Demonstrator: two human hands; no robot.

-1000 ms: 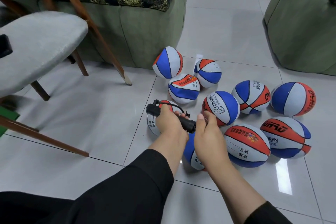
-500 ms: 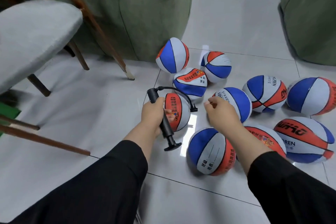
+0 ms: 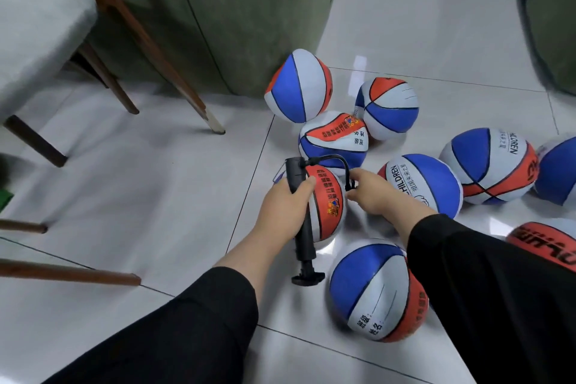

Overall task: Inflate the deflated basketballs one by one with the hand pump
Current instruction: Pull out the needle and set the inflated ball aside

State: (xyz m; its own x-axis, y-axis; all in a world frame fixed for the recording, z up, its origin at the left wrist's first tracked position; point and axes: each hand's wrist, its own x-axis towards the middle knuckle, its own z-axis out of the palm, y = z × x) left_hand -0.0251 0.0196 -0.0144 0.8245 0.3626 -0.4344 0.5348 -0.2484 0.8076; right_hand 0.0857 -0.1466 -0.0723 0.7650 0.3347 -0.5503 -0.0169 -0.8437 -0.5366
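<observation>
A: Left hand [image 3: 285, 206] wraps the pump [image 3: 300, 221], handle end down by the floor [image 3: 156, 196].
B: And the right hand [image 3: 375, 193]?
A: Pinching the hose [image 3: 330, 160] tip against the orange-faced ball [image 3: 327, 206]. More balls crowd beside it, below the sofa [image 3: 218, 15].

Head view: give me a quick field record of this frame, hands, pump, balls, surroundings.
left hand: left hand grips the hand pump around its barrel
pump pose: roughly upright, T-handle toward the camera, hose arching from the top
right hand: right hand pinches the hose end beside the orange-panel ball
needle: too small to tell whether it is in a valve
nearest ball: blue and white ball
floor: pale glossy tiles
behind: green sofa, grey chair
</observation>
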